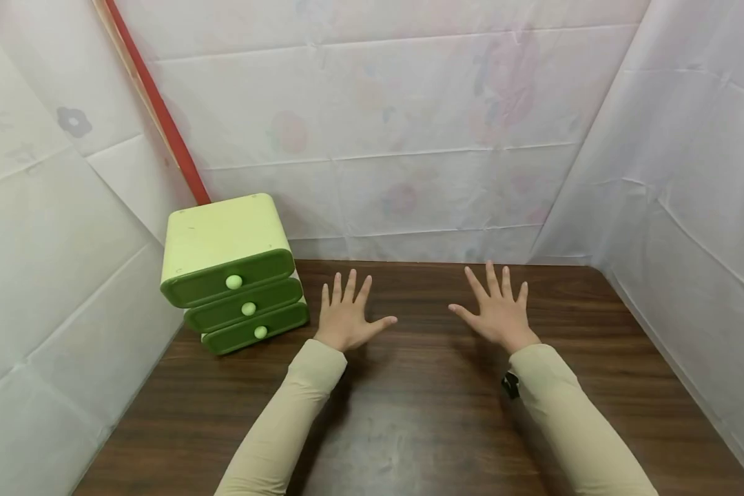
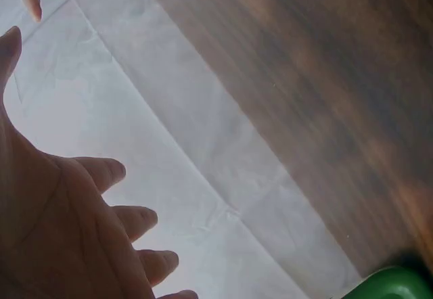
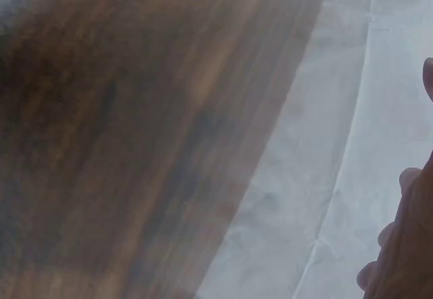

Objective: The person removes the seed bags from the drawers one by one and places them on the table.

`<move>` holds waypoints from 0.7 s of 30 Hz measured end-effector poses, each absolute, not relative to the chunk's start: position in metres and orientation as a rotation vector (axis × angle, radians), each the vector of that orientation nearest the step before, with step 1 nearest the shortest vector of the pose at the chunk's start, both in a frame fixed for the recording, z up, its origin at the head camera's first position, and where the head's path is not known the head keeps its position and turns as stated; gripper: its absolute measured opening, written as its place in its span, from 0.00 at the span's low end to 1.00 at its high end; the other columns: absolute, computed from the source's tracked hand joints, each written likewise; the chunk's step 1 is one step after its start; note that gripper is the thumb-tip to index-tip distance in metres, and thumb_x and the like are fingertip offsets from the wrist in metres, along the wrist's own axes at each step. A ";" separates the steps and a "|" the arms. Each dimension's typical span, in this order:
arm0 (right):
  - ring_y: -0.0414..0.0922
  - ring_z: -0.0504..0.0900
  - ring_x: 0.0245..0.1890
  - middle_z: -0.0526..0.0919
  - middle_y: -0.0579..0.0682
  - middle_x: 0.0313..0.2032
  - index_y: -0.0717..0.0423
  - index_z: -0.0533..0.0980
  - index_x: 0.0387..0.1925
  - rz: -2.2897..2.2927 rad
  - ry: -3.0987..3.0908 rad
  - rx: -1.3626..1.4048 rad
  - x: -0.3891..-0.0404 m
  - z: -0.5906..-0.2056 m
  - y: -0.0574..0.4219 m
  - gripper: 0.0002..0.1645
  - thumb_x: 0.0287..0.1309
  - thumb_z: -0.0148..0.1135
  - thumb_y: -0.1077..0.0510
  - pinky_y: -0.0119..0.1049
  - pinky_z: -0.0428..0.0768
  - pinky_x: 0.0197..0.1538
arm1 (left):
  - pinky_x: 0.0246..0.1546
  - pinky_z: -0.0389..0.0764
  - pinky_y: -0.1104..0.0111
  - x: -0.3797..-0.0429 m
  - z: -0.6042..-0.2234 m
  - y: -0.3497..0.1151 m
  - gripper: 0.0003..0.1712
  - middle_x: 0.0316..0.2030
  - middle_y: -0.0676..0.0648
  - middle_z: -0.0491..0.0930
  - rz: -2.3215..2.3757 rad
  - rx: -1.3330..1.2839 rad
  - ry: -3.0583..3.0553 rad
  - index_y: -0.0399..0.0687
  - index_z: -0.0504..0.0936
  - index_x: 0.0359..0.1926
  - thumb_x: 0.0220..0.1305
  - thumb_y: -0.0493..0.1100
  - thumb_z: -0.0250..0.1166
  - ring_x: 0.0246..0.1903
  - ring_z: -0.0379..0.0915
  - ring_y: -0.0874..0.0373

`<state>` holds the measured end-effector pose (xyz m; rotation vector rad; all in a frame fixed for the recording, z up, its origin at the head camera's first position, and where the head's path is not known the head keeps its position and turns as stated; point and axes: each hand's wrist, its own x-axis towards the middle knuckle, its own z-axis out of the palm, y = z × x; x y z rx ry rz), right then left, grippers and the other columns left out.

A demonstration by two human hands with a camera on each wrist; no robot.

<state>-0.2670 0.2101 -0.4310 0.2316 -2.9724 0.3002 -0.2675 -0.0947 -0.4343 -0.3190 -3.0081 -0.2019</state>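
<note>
1. Because our rounded, plastic-looking three-drawer box, pale green with dark green fronts point(image 1: 223, 231), stands in the far left corner of the dark brown wood-grain desk point(image 1: 403, 399), we judge the left hand to have the shorter reach.
2. For now, we do best to hold the spread fingers relaxed and clear of it. Any pull on its round pale-green knobs point(image 1: 249, 308) should run straight out from the front while the other hand steadies the top, as the box may slide.
3. Its fronts point towards us, turned somewhat to our right. Each front's long axis runs crosswise, right end farther away; we cannot tell whether the body is deeper than wide.
4. Our left hand point(image 1: 344, 320) is just right of the box, our right hand point(image 1: 499, 317) well apart from it; both are released, fingers splayed, grasping nothing, and seem raised above the desk.
5. Beyond, we see faintly patterned white sheeting point(image 1: 378, 103) and a long red strip point(image 1: 161, 110) rising behind the box.
</note>
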 end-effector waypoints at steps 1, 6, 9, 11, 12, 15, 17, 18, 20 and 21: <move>0.56 0.21 0.68 0.23 0.48 0.70 0.27 0.31 0.69 0.306 -2.962 0.233 -0.268 -0.428 0.210 0.50 0.50 0.33 0.18 0.67 0.22 0.59 | 0.66 0.33 0.47 -0.268 -0.433 -0.096 0.61 0.72 0.48 0.32 -0.205 -0.329 -3.008 0.65 0.38 0.72 0.41 0.89 0.31 0.70 0.24 0.43; 0.62 0.46 0.68 0.51 0.59 0.69 0.43 0.49 0.71 0.420 -2.781 0.269 -0.273 -0.413 0.207 0.43 0.60 0.44 0.30 0.66 0.42 0.63 | 0.67 0.39 0.49 -0.267 -0.421 -0.103 0.57 0.72 0.47 0.41 -0.279 -0.404 -2.990 0.59 0.43 0.72 0.48 0.85 0.32 0.70 0.31 0.43; 0.60 0.65 0.59 0.71 0.61 0.57 0.55 0.66 0.62 0.576 -2.612 0.277 -0.277 -0.403 0.200 0.31 0.64 0.50 0.42 0.60 0.59 0.59 | 0.67 0.48 0.52 -0.265 -0.407 -0.111 0.49 0.69 0.45 0.54 -0.367 -0.480 -2.911 0.51 0.54 0.70 0.58 0.76 0.39 0.69 0.43 0.43; 0.58 0.72 0.51 0.76 0.60 0.49 0.59 0.72 0.54 0.694 -2.513 0.284 -0.279 -0.394 0.194 0.24 0.64 0.51 0.47 0.56 0.65 0.54 | 0.65 0.56 0.54 -0.263 -0.396 -0.117 0.41 0.65 0.45 0.63 -0.436 -0.515 -2.853 0.48 0.62 0.67 0.63 0.70 0.44 0.66 0.53 0.45; 0.57 0.73 0.48 0.77 0.59 0.46 0.59 0.74 0.50 0.746 -2.472 0.289 -0.280 -0.390 0.190 0.21 0.64 0.51 0.49 0.54 0.68 0.52 | 0.62 0.61 0.54 -0.262 -0.391 -0.121 0.38 0.63 0.45 0.66 -0.473 -0.524 -2.827 0.47 0.66 0.65 0.64 0.67 0.46 0.64 0.58 0.46; 0.54 0.75 0.43 0.78 0.56 0.41 0.60 0.77 0.44 0.848 -2.372 0.335 -0.283 -0.379 0.179 0.17 0.64 0.52 0.52 0.49 0.72 0.46 | 0.55 0.70 0.55 -0.257 -0.377 -0.132 0.30 0.58 0.46 0.72 -0.572 -0.509 -2.755 0.49 0.72 0.60 0.66 0.62 0.50 0.57 0.68 0.50; 0.52 0.75 0.43 0.78 0.55 0.41 0.60 0.77 0.43 0.876 -2.331 0.379 -0.286 -0.372 0.170 0.15 0.63 0.52 0.53 0.47 0.74 0.45 | 0.51 0.72 0.55 -0.254 -0.369 -0.141 0.27 0.54 0.47 0.75 -0.631 -0.479 -2.698 0.50 0.74 0.57 0.66 0.61 0.50 0.53 0.71 0.51; 0.52 0.75 0.44 0.79 0.55 0.41 0.60 0.78 0.43 0.880 -2.313 0.406 -0.288 -0.368 0.165 0.15 0.63 0.52 0.54 0.47 0.74 0.45 | 0.50 0.73 0.56 -0.252 -0.366 -0.146 0.26 0.53 0.47 0.76 -0.653 -0.467 -2.660 0.51 0.75 0.56 0.66 0.60 0.51 0.52 0.72 0.51; 0.53 0.75 0.46 0.79 0.56 0.42 0.61 0.78 0.44 0.892 -2.290 0.456 -0.291 -0.360 0.154 0.16 0.63 0.53 0.54 0.47 0.73 0.48 | 0.46 0.74 0.56 -0.247 -0.359 -0.158 0.24 0.49 0.47 0.77 -0.696 -0.451 -2.571 0.50 0.76 0.54 0.66 0.58 0.52 0.47 0.74 0.52; 0.52 0.74 0.47 0.79 0.56 0.43 0.60 0.78 0.45 0.905 -2.289 0.475 -0.293 -0.356 0.149 0.16 0.63 0.52 0.54 0.47 0.73 0.49 | 0.45 0.74 0.56 -0.245 -0.356 -0.164 0.23 0.47 0.47 0.78 -0.720 -0.450 -2.517 0.49 0.77 0.53 0.67 0.57 0.52 0.46 0.74 0.51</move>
